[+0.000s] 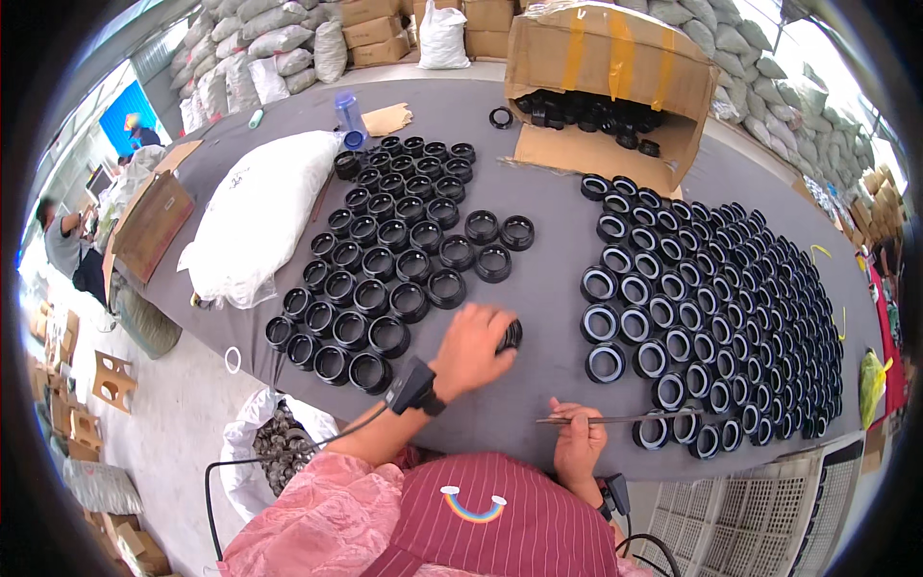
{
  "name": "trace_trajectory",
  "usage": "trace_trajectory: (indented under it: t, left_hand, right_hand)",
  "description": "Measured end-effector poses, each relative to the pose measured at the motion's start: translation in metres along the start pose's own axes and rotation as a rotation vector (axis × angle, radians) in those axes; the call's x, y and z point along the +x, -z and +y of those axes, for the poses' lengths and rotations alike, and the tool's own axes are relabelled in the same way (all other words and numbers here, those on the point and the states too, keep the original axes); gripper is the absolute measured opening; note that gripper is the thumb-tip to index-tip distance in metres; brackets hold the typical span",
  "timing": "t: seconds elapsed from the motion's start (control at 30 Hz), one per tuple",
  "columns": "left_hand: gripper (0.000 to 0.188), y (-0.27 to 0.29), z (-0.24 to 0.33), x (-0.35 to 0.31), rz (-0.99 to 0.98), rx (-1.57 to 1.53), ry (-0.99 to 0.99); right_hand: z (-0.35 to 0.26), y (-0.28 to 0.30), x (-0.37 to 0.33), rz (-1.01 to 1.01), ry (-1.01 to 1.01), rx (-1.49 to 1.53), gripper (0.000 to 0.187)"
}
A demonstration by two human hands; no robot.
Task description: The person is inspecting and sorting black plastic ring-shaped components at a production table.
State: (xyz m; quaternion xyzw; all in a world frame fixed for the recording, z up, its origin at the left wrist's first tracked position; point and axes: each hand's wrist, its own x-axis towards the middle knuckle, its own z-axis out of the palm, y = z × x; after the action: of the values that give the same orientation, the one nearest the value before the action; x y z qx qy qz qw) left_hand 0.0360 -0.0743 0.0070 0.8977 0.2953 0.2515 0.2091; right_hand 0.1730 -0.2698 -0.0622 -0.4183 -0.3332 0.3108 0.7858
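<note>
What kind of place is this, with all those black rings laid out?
Probably a small factory or packing workshop: rows of black rings cover a long grey table, beside an open cardboard box and stacked sacks.

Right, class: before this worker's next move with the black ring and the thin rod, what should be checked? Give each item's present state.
1. Left hand grips black ring: ok.
2. Right hand holds thin rod: ok.
3. Rod tip reaches nearest ring in the right group: cannot tell.
4. Bare grey table between groups: ok.
5. Left group in tidy rows: ok.
6. Ring seated properly in the fingers: cannot tell.
</note>
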Motion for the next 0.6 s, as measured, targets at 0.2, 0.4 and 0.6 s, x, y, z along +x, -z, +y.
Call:
trace_trajectory:
  t: [0.2,0.4,0.6]
  left_hand:
    - [0.062,-0.036,-0.035,0.041,0.151,0.594,-0.237]
    - [0.069,-0.074,0.046,0.047,-0.013,-0.136,-0.38]
    - [0.073,-0.089,0.076,0.064,-0.081,0.024,-0.53]
  right_hand:
    - [-0.003,-0.004,0.001,0.019,-0.017,-0.049,0.016]
    - [-0.011,-0.001,-0.006,-0.064,0.122,-0.175,0.018]
    - [-0.018,0.0,-0.015,-0.096,0.107,-0.246,0.018]
